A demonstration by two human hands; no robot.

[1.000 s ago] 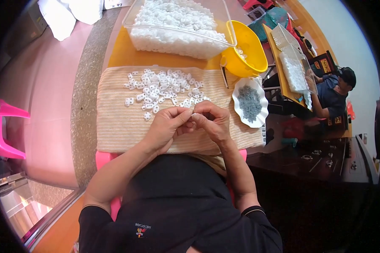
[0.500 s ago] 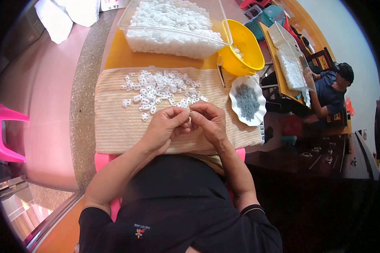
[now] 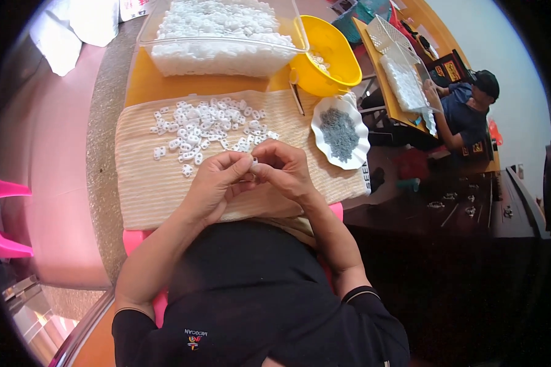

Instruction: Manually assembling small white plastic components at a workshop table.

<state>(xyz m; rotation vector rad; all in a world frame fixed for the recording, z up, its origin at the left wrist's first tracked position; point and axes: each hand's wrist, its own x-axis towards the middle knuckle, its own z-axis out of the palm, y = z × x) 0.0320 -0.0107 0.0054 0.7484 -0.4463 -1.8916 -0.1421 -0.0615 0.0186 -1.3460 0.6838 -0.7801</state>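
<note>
My left hand (image 3: 217,180) and my right hand (image 3: 286,172) meet over the near part of a striped cloth (image 3: 144,199). Both are closed, thumbs and fingertips pinched together on a small white plastic piece (image 3: 254,162), mostly covered by the fingers. Just beyond my hands lies a loose pile of white plastic pieces with holes (image 3: 211,125). To the right of my right hand, a white wavy-rimmed dish (image 3: 359,142) holds many small grey parts (image 3: 340,134), too fine to make out singly.
A clear plastic bin (image 3: 223,52) full of white pieces stands at the back, beside a yellow basin (image 3: 343,73). A slim dark tool (image 3: 297,99) lies before the basin. Pink stool (image 3: 3,217) at left; a co-worker (image 3: 471,113) sits at another table on the right.
The whole view has shifted, so the table and pile sit further left. My hands stay pinched together, and a bit of white now shows between the fingertips.
</note>
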